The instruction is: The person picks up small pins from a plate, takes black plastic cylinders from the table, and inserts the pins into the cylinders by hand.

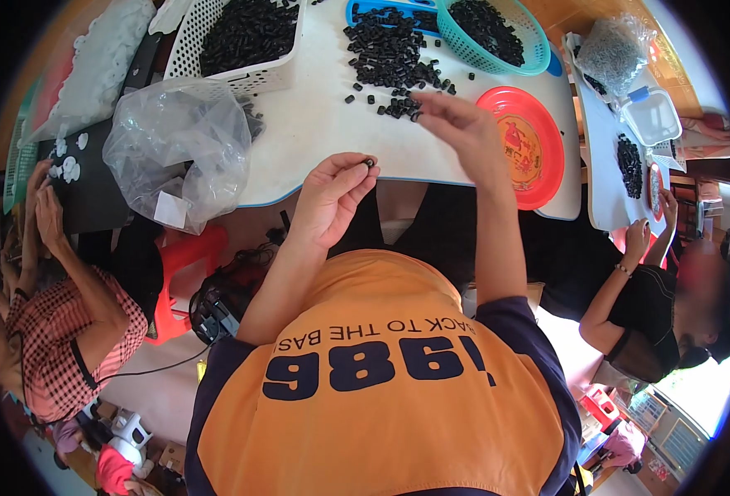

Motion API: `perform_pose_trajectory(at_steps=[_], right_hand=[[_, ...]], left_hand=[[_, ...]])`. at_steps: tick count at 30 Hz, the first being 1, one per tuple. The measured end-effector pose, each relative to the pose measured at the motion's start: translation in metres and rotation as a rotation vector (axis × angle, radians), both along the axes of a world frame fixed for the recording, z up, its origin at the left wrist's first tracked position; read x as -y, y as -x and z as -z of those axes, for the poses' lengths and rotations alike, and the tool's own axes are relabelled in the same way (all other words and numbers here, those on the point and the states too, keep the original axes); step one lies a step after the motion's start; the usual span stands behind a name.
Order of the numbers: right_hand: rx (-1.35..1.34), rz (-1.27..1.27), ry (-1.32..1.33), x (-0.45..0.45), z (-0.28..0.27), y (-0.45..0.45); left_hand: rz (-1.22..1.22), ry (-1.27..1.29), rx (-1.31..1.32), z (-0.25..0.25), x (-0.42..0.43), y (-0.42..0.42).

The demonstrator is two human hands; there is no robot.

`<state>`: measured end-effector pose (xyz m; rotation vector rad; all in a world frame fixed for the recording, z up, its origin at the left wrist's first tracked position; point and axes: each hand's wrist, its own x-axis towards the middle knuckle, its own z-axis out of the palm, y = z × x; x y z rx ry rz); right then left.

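The person's left hand (pixel 325 202) is raised just off the near edge of the white bench (pixel 315 116), palm partly turned up, with the thumb and forefinger closed on one small black piece (pixel 370 163) and the other fingers curled in. The right hand (pixel 464 132) reaches out over the bench, its fingers loosely bent and pointing left, the fingertips right by the near end of a spread of loose black pieces (pixel 385 58); whether they grip one of these or merely hover beside it, I cannot tell. The spread thins toward the person into a few scattered bits, and its far end lies by a blue tray (pixel 426 18). To the right of the tray stands a teal basket (pixel 533 61) with more black pieces inside, and nearer, beside the right forearm, a round red plate (pixel 552 136) with a yellow-orange printed centre rests at the bench's edge. On the left, a white perforated basket (pixel 275 76) holds a large heap of black pieces, and a clear plastic bag (pixel 154 140) lies crumpled in front of it, a white label (pixel 170 209) showing at its lower part. Farther left, a co-worker in a checked shirt (pixel 75 339) has both hands near white pieces (pixel 70 169) on a dark surface.
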<state>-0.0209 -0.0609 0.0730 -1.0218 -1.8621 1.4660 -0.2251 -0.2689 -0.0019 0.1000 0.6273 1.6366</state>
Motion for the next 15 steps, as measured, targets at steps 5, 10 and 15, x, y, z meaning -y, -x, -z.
perform_pose_trajectory(at_steps=[5,10,15], right_hand=[[-0.340,-0.069,0.275,0.065,-0.013,0.008],[-0.298,-0.025,0.080,0.083,-0.007,0.012],[-0.190,-0.062,0.068,0.093,0.005,0.014]], left_hand=[[-0.020,-0.010,-0.030,-0.029,0.000,-0.001],[-0.033,-0.073,-0.095,-0.034,0.001,-0.007],[-0.041,-0.089,-0.128,-0.031,0.008,-0.006]])
